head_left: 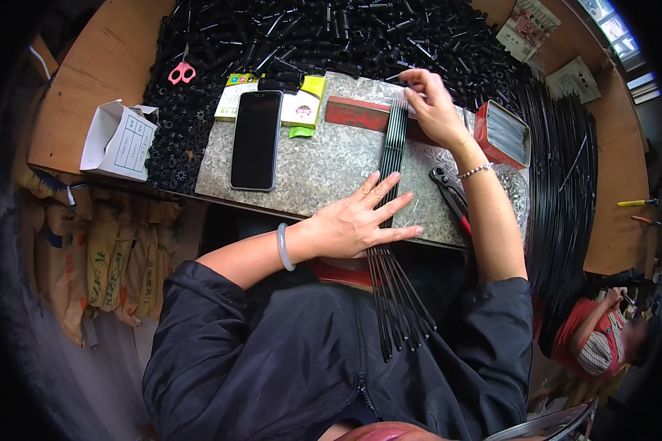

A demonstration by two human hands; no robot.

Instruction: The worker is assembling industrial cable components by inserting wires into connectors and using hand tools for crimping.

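A row of thin black rods (394, 147) lies side by side across the grey stone slab, their rounded near ends fanning out over my lap. My left hand (353, 219) rests flat on the rods near the slab's front edge, fingers spread. At the rods' far ends, my right hand (435, 110) hovers with thumb and forefinger bent and slightly apart; nothing shows between them. Fine wire-like ends stick out beyond the rods there. Under the rods' far part runs a worn red bar (353, 113). Red-handled pliers (449, 189) lie beside my right forearm.
A phone (257, 140) and a yellow-green box (301, 103) lie left on the slab (217, 169). Right stands a red tin (506, 140) of thin metal pins. Black parts (331, 37), pink scissors (182, 72) and a white carton (119, 143) surround it. Another person (596, 334) sits at right.
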